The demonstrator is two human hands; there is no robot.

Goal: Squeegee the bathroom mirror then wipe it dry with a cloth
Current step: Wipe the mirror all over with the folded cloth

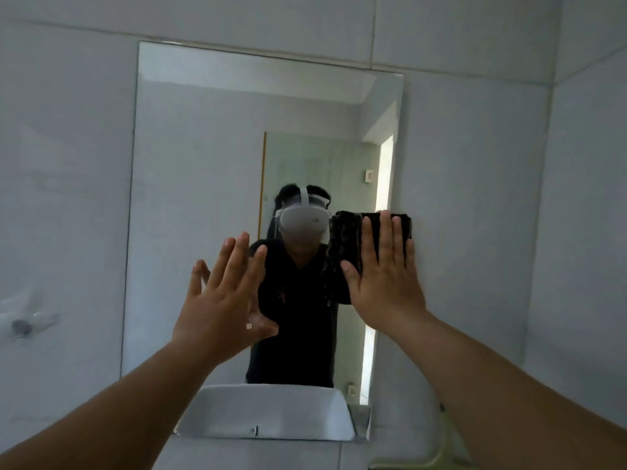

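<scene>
A tall frameless mirror [190, 171] hangs on the white tiled wall straight ahead. My right hand [383, 269] lies flat, fingers spread, pressing a dark cloth [346, 239] against the glass near the mirror's right edge at mid height. The cloth sticks out above and to the left of the palm, and its top right corner overlaps the wall. My left hand [227, 296] is raised in front of the mirror's middle, fingers apart, holding nothing; I cannot tell whether it touches the glass. No squeegee is in view.
The mirror reflects a person in a dark top, a white basin [264, 412] and a doorway. A small metal hook [20, 327] sits on the left wall. A pale green pipe [444, 449] runs down at the lower right.
</scene>
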